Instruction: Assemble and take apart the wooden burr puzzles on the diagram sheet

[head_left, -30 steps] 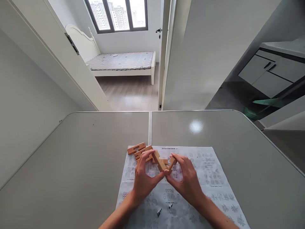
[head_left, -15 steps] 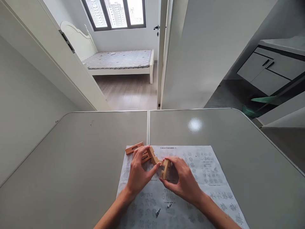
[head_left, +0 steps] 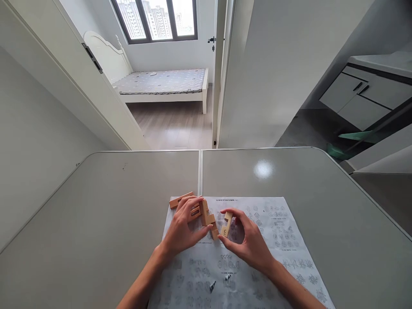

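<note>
My left hand pinches a notched wooden puzzle piece between thumb and fingers, just above a printed paper sheet. My right hand pinches a second, smaller notched wooden piece a short gap to the right of the first. The two pieces are apart and do not touch. Two more wooden pieces lie on the sheet's far left corner: one flat slotted piece and another partly under my left fingers.
The sheet lies on a grey folding table with a centre seam. Two small dark bits rest on the paper near me. Beyond the table an open doorway shows a bed; cabinets stand at the right.
The two wooden pieces, joined in a V one second ago, have come apart; each hand now holds one. Both hands have sunk slightly toward the paper.
</note>
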A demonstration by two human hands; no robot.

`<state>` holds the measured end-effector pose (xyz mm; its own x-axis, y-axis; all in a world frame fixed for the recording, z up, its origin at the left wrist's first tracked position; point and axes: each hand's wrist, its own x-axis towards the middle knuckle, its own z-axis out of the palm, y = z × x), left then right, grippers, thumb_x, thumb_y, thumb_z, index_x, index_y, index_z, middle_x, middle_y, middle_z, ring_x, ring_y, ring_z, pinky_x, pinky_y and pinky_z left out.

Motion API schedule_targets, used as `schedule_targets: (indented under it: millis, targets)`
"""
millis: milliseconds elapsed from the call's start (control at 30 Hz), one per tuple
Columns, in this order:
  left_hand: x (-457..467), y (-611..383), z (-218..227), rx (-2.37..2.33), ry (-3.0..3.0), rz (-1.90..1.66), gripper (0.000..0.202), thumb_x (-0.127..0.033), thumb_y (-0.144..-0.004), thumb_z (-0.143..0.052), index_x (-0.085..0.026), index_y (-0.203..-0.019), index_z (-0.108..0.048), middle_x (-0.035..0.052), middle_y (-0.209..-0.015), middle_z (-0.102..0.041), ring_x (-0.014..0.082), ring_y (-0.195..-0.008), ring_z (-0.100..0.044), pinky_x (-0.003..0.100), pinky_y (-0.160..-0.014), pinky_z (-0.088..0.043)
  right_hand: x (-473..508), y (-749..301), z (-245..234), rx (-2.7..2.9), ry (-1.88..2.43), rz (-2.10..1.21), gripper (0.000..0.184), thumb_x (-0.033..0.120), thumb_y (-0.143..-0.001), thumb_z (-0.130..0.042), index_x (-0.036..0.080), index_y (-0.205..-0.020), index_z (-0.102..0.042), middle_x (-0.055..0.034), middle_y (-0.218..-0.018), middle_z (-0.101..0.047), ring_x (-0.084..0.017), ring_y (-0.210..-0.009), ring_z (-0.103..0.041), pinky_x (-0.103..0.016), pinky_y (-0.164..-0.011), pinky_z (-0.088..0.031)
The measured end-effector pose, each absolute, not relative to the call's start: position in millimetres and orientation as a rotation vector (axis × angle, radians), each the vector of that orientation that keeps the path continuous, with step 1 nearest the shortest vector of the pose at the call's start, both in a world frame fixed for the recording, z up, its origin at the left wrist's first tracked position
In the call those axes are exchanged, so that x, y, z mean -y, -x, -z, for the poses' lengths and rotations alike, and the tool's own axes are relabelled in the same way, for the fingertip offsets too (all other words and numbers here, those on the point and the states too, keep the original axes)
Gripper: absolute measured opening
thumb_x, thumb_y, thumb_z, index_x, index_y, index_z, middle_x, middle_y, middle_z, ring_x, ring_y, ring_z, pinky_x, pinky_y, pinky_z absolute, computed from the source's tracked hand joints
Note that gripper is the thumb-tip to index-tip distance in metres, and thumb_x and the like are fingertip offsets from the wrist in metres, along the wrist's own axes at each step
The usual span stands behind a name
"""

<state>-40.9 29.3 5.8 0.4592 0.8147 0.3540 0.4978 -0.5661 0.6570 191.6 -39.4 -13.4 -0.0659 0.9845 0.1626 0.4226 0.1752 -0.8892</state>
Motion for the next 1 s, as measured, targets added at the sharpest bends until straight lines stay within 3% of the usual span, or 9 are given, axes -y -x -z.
schedule_targets:
  millis: [100,200,400,567,733,800,933,1000]
  targets:
    - [-37,50,-11,-0.973,-2.358,-0.89,0.063,-0.035,-0.078,-0.087,-0.027,-0.133,-0.057,0.0095,-0.128,-0.07,0.0325,-0.129,-0.059,0.052,-0.112,-0.051,37,-193,15,1.557,1.405,-0.851,0.05,0.036,-0.089,-0.077,0.03,-0.134,-0.056,-0.0061,-0.128,-0.067,-0.026,-0.107,-0.067,-0.038,-0.094,-0.058]
    - [-40,55,-15,-0.874,-2.447,-0.84,0.064,-0.037,-0.075,-0.088,-0.027,-0.131,-0.059,0.0077,-0.124,-0.073,0.0318,-0.127,-0.06,0.054,-0.116,-0.046,36,-193,17,1.603,1.393,-0.774,0.052,0.034,-0.09,-0.076,0.029,-0.137,-0.056,-0.0083,-0.133,-0.062,-0.028,-0.119,-0.064,-0.041,-0.1,-0.057]
    - [-38,53,-21,-0.807,-2.52,-0.747,0.059,-0.039,-0.073,-0.087,-0.027,-0.126,-0.063,0.0091,-0.131,-0.068,0.0332,-0.135,-0.054,0.056,-0.121,-0.041,38,-191,14,1.732,1.354,-0.731,0.059,0.024,-0.087,-0.077,0.029,-0.14,-0.052,-0.0096,-0.131,-0.061,-0.031,-0.123,-0.06,-0.047,-0.104,-0.056]
    - [-37,53,-19,-0.793,-2.557,-0.724,0.066,-0.032,-0.073,-0.082,-0.029,-0.135,-0.061,0.0099,-0.142,-0.061,0.035,-0.141,-0.047,0.059,-0.121,-0.04,37,-191,10,1.825,1.286,-0.736,0.059,0.018,-0.085,-0.077,0.029,-0.137,-0.052,-0.0105,-0.13,-0.062,-0.033,-0.124,-0.057,-0.052,-0.106,-0.054]
    - [-37,54,-19,-0.791,-2.546,-0.698,0.076,-0.029,-0.071,-0.078,-0.029,-0.143,-0.056,0.0097,-0.148,-0.058,0.0366,-0.145,-0.043,0.061,-0.123,-0.037,39,-190,17,1.891,1.195,-0.807,0.067,0.013,-0.087,-0.074,0.031,-0.146,-0.046,-0.0119,-0.141,-0.056,-0.032,-0.129,-0.058,-0.05,-0.108,-0.055]
    - [-39,55,-19,-0.85,-2.509,-0.74,0.069,-0.03,-0.076,-0.076,-0.029,-0.142,-0.057,0.0099,-0.145,-0.061,0.0358,-0.143,-0.046,0.059,-0.12,-0.04,39,-189,19,1.898,1.179,-0.825,0.069,0.012,-0.088,-0.074,0.031,-0.147,-0.045,-0.0117,-0.144,-0.054,-0.031,-0.132,-0.058,-0.049,-0.11,-0.055]
    - [-47,59,-15,-1.2,-2.285,-1.063,0.027,-0.031,-0.095,-0.066,-0.027,-0.122,-0.067,0.0086,-0.126,-0.07,0.0291,-0.13,-0.057,0.049,-0.111,-0.048,41,-190,19,1.869,1.18,-0.874,0.069,0.013,-0.087,-0.077,0.032,-0.146,-0.047,-0.0118,-0.148,-0.052,-0.03,-0.133,-0.061,-0.047,-0.109,-0.057]
    - [-51,64,-13,-1.419,-2.074,-1.18,0.022,-0.037,-0.1,-0.06,-0.025,-0.116,-0.067,0.0084,-0.123,-0.07,0.0275,-0.125,-0.06,0.046,-0.109,-0.05,42,-190,15,1.883,1.122,-0.939,0.064,0.015,-0.088,-0.077,0.032,-0.144,-0.049,-0.0122,-0.151,-0.051,-0.029,-0.131,-0.063,-0.044,-0.103,-0.061]
